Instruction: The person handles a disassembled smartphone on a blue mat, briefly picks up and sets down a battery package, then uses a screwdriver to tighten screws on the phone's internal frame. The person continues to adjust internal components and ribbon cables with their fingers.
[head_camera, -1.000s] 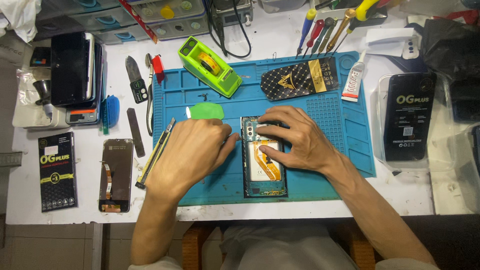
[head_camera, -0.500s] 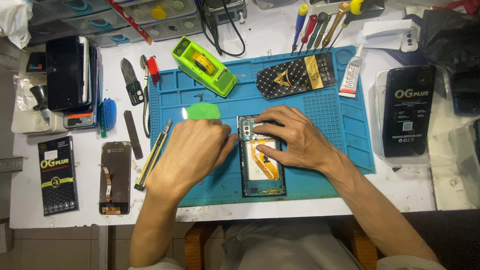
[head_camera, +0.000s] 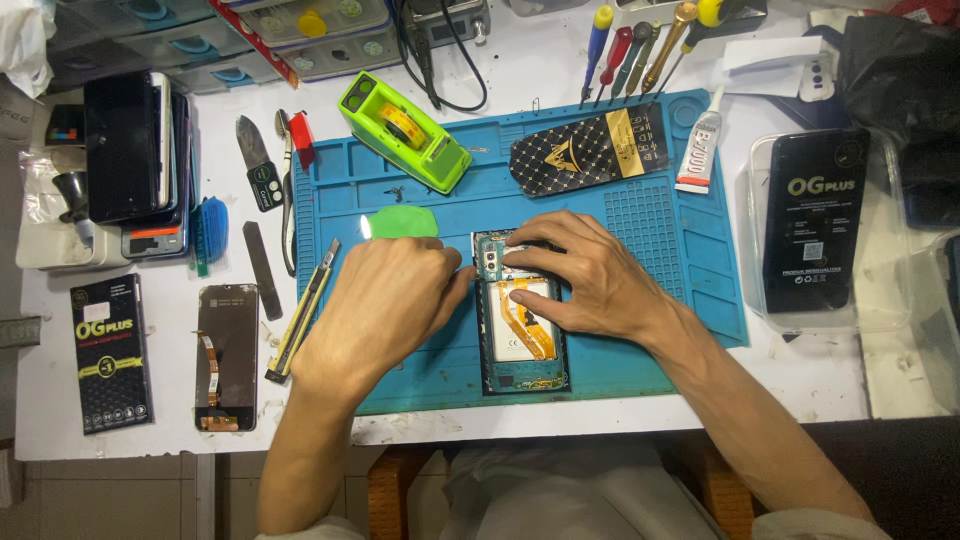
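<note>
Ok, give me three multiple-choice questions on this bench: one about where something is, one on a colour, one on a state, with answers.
1. Where is the tape dispenser?
A. on the mat's upper left
B. on the floor
C. under the phone

2. What colour is the mat?
A. red
B. blue
C. yellow

3. What state is the phone under the hands in?
A. sealed in a box
B. back off, insides showing
C. screen lit

Answers: 1 A, the green dispenser sits at the mat's upper-left part. 2 B, the work mat is blue. 3 B, orange flex cables and a white inner part show, while the right hand presses its top and the left hand rests beside it.
</note>
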